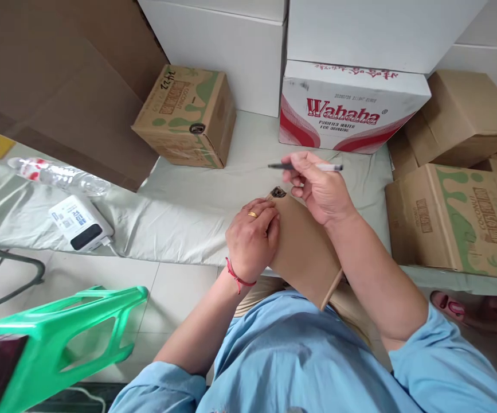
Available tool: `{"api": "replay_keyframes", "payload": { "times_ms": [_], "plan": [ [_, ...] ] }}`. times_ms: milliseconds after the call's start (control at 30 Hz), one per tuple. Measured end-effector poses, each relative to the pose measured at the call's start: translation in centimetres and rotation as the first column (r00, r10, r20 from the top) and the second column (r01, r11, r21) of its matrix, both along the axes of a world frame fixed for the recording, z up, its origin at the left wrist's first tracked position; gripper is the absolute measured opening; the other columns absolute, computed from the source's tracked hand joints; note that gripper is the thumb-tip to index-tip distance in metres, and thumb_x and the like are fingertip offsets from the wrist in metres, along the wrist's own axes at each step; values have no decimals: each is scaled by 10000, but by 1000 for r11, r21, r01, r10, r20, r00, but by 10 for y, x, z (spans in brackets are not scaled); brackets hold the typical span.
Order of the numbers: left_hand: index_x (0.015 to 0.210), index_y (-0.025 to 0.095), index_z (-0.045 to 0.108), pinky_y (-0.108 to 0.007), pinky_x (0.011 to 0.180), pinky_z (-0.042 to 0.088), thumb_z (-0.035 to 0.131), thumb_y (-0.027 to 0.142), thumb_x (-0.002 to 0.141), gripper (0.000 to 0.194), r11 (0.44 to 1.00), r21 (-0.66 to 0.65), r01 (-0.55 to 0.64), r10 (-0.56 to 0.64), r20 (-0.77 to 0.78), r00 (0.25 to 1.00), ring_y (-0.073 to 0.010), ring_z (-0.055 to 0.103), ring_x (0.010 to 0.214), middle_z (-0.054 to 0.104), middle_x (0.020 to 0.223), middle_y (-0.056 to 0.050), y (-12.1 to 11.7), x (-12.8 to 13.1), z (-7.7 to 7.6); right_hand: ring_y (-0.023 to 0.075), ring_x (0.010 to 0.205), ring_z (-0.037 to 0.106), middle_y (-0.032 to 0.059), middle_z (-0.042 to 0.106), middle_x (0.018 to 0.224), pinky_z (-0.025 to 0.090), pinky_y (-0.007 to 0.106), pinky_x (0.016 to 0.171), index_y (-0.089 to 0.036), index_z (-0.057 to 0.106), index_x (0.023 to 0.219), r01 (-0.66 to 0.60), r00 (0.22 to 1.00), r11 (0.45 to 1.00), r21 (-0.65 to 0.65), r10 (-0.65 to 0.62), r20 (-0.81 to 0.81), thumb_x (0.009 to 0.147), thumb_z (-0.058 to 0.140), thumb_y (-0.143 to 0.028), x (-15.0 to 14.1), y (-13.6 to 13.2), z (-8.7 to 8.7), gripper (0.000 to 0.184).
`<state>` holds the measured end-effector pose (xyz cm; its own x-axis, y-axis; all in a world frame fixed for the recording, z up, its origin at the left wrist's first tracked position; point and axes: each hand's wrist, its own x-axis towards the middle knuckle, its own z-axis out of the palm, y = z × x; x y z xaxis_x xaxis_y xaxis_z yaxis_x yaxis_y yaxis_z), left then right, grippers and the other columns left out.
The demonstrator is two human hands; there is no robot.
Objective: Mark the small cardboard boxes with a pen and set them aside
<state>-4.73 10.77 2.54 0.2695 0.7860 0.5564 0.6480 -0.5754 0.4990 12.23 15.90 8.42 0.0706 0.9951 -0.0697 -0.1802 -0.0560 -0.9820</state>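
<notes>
In the head view, a brown cardboard box (302, 246) is tilted between my body and the front edge of the covered surface. A dark patterned patch shows at its far corner. My left hand (254, 232), with a ring and a red bracelet, grips the box's left side, its fingers curled over the edge. My right hand (317, 186) is closed round a black and white marker pen (329, 167), held above the box's far right side. The pen's dark end points left, beyond the patch, apart from the cardboard.
A coconut carton (192, 115) stands beyond the left hand, a Wahaha water carton (351, 109) beyond the right. More coconut cartons (467, 218) are at right. A plastic bottle (59, 176) and white power bank (80, 222) lie left. A green stool (59, 338) is lower left.
</notes>
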Motion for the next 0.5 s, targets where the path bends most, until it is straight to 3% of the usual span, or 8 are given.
{"api": "replay_keyframes", "payload": {
  "times_ms": [100,267,400,500],
  "plan": [
    [978,244,776,-443,1058,618,602,165,1014,195,1000,-15,5,-5,25,1000,-260,770,1162,842,1116,-51,1,0,0,86,543,418,-74,498,617,302,215,490,-242,535,749,13,996,1000,-12,-12,90,818,808,-466,-4,3,-6,360],
    [992,247,780,-428,1033,630,612,179,1010,182,999,-39,-27,28,36,999,-262,767,1158,839,1124,-58,-1,0,1,115,570,482,-59,592,629,368,245,553,-241,591,823,37,965,999,3,-37,258,840,642,-315,-7,-3,-25,91],
    [1001,244,781,-419,1035,633,584,173,1016,209,998,-58,-39,43,86,995,-249,782,1143,839,1138,-61,-1,0,0,118,563,444,-72,499,581,368,265,585,-257,513,704,59,936,995,87,-85,343,841,580,-282,-5,-7,-31,154],
    [992,235,780,-417,1026,634,585,167,1011,207,997,-70,-31,38,98,994,-254,786,1143,843,1132,-65,-1,0,0,118,580,438,-72,509,596,364,268,604,-254,514,693,21,919,994,109,-62,389,828,564,-245,-5,-7,-31,144]
  ]
}}
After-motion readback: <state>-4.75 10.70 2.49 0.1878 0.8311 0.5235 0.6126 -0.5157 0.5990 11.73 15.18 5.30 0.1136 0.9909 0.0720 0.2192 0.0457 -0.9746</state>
